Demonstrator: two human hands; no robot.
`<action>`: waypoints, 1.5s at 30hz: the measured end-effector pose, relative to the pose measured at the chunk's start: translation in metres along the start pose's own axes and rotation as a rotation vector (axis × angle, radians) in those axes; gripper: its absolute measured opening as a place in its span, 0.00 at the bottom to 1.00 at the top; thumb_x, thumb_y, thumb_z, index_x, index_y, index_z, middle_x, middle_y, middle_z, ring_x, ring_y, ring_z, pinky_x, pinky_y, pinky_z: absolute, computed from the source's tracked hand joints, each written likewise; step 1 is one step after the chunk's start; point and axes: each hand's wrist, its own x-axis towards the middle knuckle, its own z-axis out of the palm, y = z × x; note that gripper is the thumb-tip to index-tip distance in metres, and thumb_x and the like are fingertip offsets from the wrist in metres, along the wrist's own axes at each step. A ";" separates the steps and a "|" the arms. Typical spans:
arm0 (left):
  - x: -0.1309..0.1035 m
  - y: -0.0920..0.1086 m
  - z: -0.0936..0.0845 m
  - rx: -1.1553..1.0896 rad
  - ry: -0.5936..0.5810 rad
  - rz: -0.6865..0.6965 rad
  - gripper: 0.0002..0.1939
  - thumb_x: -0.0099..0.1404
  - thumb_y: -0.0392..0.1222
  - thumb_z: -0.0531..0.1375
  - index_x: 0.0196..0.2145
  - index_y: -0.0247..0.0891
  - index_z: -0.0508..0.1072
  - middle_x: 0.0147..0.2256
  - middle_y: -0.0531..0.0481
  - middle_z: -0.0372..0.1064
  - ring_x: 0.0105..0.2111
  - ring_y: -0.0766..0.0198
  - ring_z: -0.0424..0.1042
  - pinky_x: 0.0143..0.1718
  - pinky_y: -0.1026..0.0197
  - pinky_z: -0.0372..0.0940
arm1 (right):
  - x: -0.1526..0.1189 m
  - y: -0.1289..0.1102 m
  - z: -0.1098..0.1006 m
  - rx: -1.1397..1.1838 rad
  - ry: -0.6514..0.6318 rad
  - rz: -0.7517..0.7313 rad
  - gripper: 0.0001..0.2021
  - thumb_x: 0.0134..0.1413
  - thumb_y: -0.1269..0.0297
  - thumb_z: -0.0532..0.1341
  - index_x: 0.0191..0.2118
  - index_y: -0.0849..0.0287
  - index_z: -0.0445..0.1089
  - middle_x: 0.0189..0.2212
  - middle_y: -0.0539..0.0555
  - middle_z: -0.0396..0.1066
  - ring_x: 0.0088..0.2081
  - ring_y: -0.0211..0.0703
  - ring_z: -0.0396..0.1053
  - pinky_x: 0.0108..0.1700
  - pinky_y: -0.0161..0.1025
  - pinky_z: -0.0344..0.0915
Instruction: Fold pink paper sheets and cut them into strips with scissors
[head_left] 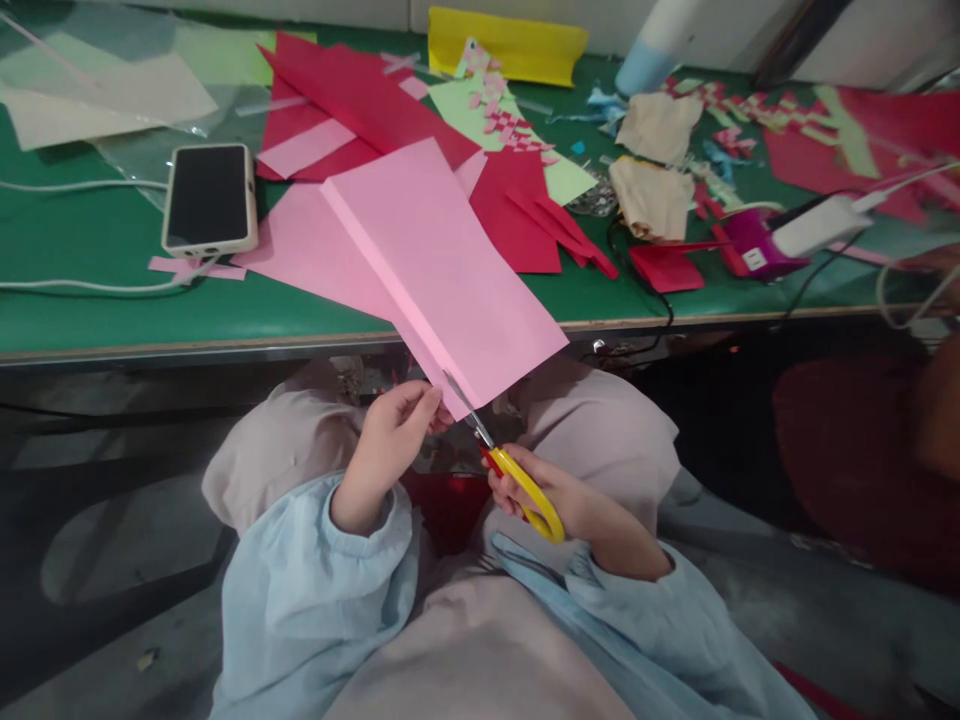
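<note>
Nearest, over the lap: right hand (559,500) clenched through the loops of yellow-handled steel scissors (510,470), blades entering the near edge of a folded pink paper sheet (450,270). Left hand (394,430) pinches that sheet's near corner just beside the blades, probably to keep it taut for the cut. The sheet slopes up, its far end over the green table (90,310). Beyond lie red paper pieces (360,100), a white-cased phone (210,197) and a yellow folded sheet (510,45).

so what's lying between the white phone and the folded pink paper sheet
In the head view, between the white phone and the folded pink paper sheet lie another flat pink sheet and bare green table.
</note>
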 end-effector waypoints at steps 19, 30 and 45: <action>0.000 0.002 0.000 0.054 0.031 0.056 0.14 0.66 0.46 0.57 0.25 0.37 0.70 0.23 0.53 0.69 0.24 0.69 0.68 0.28 0.67 0.63 | -0.002 -0.025 0.006 0.013 -0.062 0.000 0.18 0.55 0.49 0.63 0.38 0.56 0.57 0.30 0.47 0.59 0.28 0.33 0.57 0.29 0.35 0.55; 0.000 0.004 0.000 0.054 0.032 0.039 0.14 0.66 0.46 0.56 0.25 0.38 0.70 0.22 0.53 0.69 0.24 0.68 0.68 0.28 0.66 0.64 | -0.003 -0.026 0.008 0.042 -0.016 0.033 0.15 0.57 0.52 0.61 0.36 0.55 0.57 0.29 0.46 0.58 0.28 0.33 0.58 0.33 0.36 0.57; -0.002 0.007 0.000 0.067 0.010 0.049 0.17 0.66 0.49 0.56 0.23 0.38 0.69 0.22 0.52 0.68 0.24 0.67 0.68 0.28 0.66 0.64 | -0.002 -0.022 0.007 0.013 -0.006 0.040 0.16 0.57 0.51 0.61 0.34 0.55 0.56 0.27 0.46 0.59 0.25 0.32 0.57 0.28 0.36 0.54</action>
